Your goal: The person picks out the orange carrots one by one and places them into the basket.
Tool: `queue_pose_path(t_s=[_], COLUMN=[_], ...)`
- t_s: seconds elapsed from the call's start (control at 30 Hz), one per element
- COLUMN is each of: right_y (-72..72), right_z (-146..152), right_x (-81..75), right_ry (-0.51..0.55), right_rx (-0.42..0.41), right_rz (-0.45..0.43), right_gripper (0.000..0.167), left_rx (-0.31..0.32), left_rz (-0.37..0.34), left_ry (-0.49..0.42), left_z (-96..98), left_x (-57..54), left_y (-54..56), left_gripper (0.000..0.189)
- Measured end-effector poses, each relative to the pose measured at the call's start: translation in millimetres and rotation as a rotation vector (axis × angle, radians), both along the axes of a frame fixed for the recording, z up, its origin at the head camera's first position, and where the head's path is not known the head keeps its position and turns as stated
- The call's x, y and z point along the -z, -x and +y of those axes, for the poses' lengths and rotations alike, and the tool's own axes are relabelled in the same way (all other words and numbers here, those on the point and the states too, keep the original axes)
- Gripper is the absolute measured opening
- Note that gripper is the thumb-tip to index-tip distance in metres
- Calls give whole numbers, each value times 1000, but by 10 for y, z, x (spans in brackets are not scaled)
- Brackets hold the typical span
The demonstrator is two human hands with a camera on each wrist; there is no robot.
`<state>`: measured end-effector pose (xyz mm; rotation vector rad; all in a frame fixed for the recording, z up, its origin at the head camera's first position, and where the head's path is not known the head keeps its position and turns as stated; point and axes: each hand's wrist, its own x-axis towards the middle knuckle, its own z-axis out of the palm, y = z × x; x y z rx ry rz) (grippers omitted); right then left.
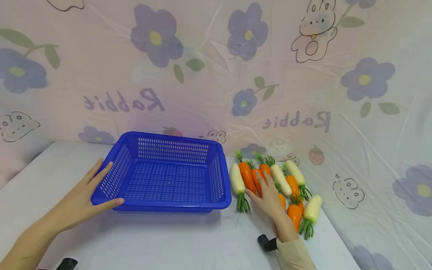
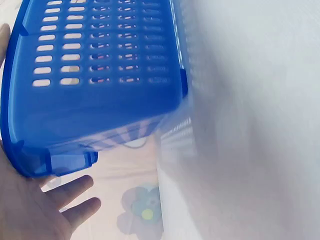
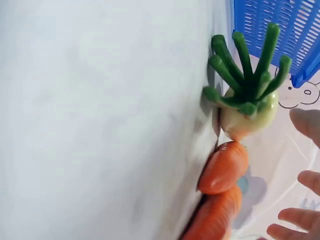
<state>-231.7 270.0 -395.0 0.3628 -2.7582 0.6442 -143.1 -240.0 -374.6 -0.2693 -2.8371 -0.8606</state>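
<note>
1. The left hand (image 1: 75, 200) is at the near left corner of the blue basket (image 1: 168, 206), its fingers long and spread along the left side and its thumb stretched out along the front rim.
2. That hand is released rather than clenched: it touches the basket with straight fingers. The left wrist view shows the palm close against the corner, with fingers extending past the rim.
3. The left forearm runs bare from the lower left, angled up toward the basket.
4. The right hand (image 1: 270, 198) is over the carrots (image 1: 247, 178), palm down, fingers fanned and pointing away from the person, thumb out toward the white radish (image 1: 237, 180) nearest the basket.
5. It too is released and grasps nothing; whether its fingertips touch the carrots beneath, I cannot tell.
6. The right forearm rises from a pale sleeve (image 1: 293, 254), leaning up and leftward.
7. Carrots and radishes lie in a loose group right of the basket, on the white counter (image 1: 162, 245).
</note>
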Motion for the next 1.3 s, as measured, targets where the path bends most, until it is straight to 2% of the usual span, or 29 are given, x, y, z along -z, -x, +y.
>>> queue_pose_path(t_s=[0.17, 0.47, 0.6, 0.83, 1.0, 1.3], right_y=[112, 305, 405, 576, 636, 725], right_z=[8, 3, -19, -95, -133, -167], right_x=[33, 60, 62, 53, 68, 83], right_ry=[81, 185, 222, 222, 185, 148], right_rx=[-28, -12, -11, -33, -32, -58], right_rz=[-24, -128, -142, -105, -108, -199], right_gripper=[73, 67, 63, 56, 55, 52], left_rx=[2, 2, -8, -33, -35, -32], left_rz=[-8, 4, -1, -41, -37, -19], left_ry=[-24, -64, -87, -101, -112, -145], left_z=[52, 73, 81, 77, 73, 93], left_x=[2, 10, 27, 40, 46, 60], left_y=[20, 24, 15, 8, 7, 7], left_gripper=[109, 105, 104, 108, 110, 112])
